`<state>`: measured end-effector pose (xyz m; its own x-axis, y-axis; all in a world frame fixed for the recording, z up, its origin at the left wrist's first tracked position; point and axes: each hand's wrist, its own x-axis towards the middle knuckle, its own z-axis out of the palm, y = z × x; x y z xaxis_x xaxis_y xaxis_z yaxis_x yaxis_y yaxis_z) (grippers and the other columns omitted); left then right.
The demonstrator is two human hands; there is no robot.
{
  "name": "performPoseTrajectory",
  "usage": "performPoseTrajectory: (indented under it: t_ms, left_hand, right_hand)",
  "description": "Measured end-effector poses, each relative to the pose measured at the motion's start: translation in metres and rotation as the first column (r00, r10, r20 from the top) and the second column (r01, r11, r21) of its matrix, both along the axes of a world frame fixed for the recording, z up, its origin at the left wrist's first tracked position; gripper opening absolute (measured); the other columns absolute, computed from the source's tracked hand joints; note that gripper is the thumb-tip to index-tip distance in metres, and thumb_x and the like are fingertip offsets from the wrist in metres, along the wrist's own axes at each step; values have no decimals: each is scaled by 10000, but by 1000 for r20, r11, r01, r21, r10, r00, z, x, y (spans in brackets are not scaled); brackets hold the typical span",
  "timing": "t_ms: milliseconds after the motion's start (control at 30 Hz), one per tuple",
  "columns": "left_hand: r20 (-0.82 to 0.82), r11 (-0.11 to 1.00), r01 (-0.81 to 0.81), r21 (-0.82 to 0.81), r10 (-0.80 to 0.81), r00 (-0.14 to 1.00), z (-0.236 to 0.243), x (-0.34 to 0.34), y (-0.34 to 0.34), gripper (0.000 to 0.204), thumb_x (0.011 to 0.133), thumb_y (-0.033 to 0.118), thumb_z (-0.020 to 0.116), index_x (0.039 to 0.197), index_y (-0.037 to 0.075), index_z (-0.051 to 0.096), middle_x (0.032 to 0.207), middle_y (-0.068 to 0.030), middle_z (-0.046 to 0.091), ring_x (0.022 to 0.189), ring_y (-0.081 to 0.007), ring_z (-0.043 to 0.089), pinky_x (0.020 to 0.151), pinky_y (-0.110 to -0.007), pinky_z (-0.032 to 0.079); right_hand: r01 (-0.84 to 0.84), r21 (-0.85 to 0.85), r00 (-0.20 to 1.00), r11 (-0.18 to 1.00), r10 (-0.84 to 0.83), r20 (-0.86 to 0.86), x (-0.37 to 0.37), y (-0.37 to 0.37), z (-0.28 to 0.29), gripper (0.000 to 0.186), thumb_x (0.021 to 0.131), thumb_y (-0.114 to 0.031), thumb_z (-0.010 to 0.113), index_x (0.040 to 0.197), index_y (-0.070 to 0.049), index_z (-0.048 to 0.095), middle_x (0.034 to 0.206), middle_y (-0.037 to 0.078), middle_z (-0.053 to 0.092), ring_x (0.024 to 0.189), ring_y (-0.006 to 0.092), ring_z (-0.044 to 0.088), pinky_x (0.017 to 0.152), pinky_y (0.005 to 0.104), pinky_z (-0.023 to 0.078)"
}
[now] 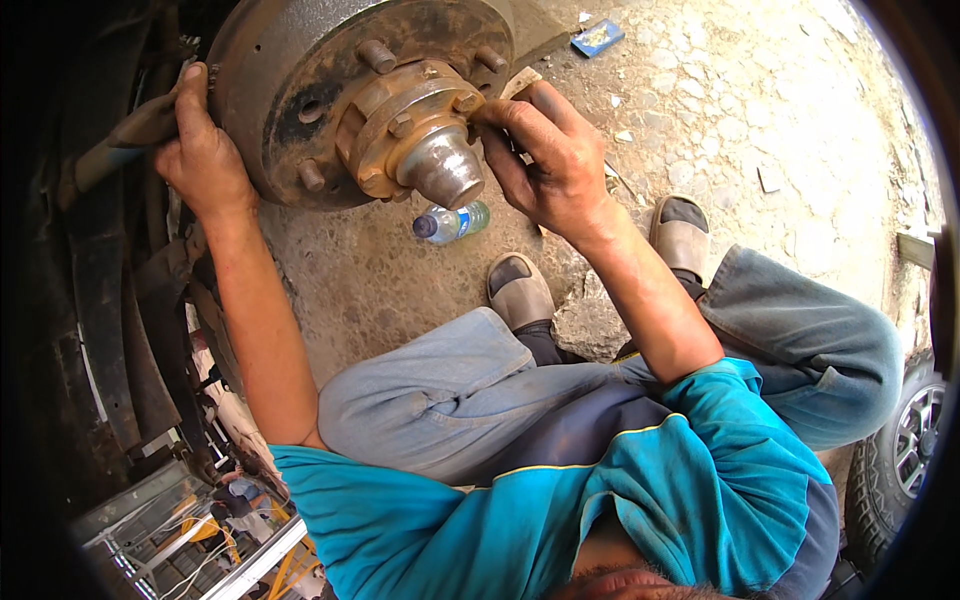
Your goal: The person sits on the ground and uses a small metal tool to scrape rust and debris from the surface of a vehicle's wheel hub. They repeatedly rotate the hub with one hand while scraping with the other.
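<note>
A rusty brake drum [290, 90] with wheel studs fills the top of the view. From its middle sticks out a hub [385, 130] with a ring of bolts and a shiny metal cap [440, 165]. At the drum's back edge, my left hand [205, 150] is closed, thumb pointing up along the rim; what its curled fingers grip is hidden. On the hub's right side, my right hand [550, 150] pinches at the flange edge, its fingertips at a hub bolt [467, 103]. Its lower fingers are folded in.
A plastic bottle [452, 222] lies on the ground under the hub. A blue box [598, 38] lies farther off. A stone [592, 318] sits between my sandalled feet. Dark vehicle parts [110, 300] line the left; a tyre [900, 455] stands at the lower right.
</note>
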<state>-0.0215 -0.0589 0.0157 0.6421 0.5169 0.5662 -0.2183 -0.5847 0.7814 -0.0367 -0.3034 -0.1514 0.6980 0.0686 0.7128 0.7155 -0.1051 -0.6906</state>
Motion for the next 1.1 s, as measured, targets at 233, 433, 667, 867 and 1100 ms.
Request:
performPoseTrajectory:
  t_ms: [233,433,667,867,1100]
  left_hand:
    - [-2,1000,3,-28,-3,1000,-3,2,2,377,946,230,736,1132,-98,731,1081,-109,735,938,-160,685,853,-300,544]
    - [-6,1000,-2,-8,2,1000,-3,1,3,376,952,230,729,1144,-94,731,1100,-108,736,952,-162,686,863,-301,541]
    - [-14,999,-20,-43,19,1000,-1,0,-5,378,945,229,736,1139,-95,733,1102,-102,735,959,-162,683,874,-305,538]
    - [-18,1000,-21,-7,20,1000,-2,1,2,384,945,237,735,1152,-87,734,1111,-105,733,973,-164,682,878,-306,536]
    - [-4,1000,-14,-27,14,1000,-1,2,-3,381,948,242,730,1154,-78,738,1110,-98,734,976,-159,680,887,-306,535]
  right_hand:
    - [6,25,1000,1000,-5,-9,0,1,-1,256,817,50,741,1048,-55,706,870,101,623,704,261,656,595,362,527]
    - [1,29,1000,1000,0,-26,-3,2,2,210,836,4,757,1023,-61,689,836,115,554,698,301,624,595,399,514]
    - [-19,34,999,999,20,-28,-3,2,-1,219,847,9,745,1046,-53,678,852,120,570,705,312,636,602,407,524]
    - [0,42,1000,999,1,-30,-3,2,3,200,851,6,746,1029,-49,673,838,122,562,691,321,632,590,409,518]
    - [3,66,998,998,1,-56,-2,4,-1,203,838,7,753,1020,-45,678,841,119,577,697,313,630,595,401,520]
